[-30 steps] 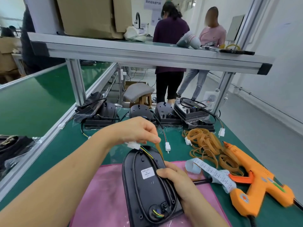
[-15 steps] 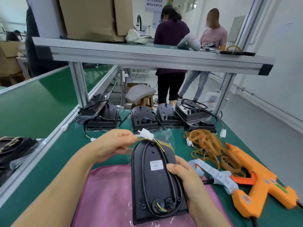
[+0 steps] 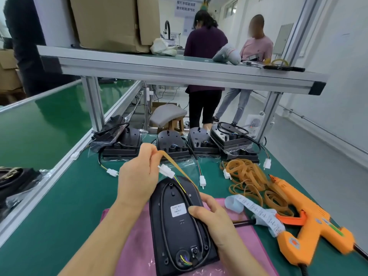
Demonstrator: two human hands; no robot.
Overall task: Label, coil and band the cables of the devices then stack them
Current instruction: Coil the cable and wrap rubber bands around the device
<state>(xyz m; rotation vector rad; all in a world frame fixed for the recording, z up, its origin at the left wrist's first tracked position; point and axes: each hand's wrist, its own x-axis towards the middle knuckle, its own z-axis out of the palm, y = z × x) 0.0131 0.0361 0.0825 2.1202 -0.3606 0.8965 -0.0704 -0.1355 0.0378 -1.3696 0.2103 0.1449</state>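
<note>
A black device (image 3: 175, 232) lies back-up on a pink cloth (image 3: 131, 250), its black cable coiled around its back and a white label (image 3: 178, 210) stuck on it. My left hand (image 3: 137, 176) pinches a tan rubber band (image 3: 175, 166) and stretches it up and away from the device's far end; the cable's white connector (image 3: 166, 171) sits by my fingers. My right hand (image 3: 213, 220) grips the device's right edge, thumb pressing the cable. The band's lower end runs down toward my right hand and is hidden there.
Several black devices (image 3: 173, 146) with loose cables stand in a row at the back. A pile of rubber bands (image 3: 249, 180), a label strip (image 3: 256, 212) and an orange glue gun (image 3: 310, 220) lie to the right. An aluminium shelf (image 3: 179, 70) crosses overhead. Two people stand beyond.
My left hand has risen and pulled the rubber band taut above the device's far end. The device has shifted slightly toward me; my right hand keeps its hold.
</note>
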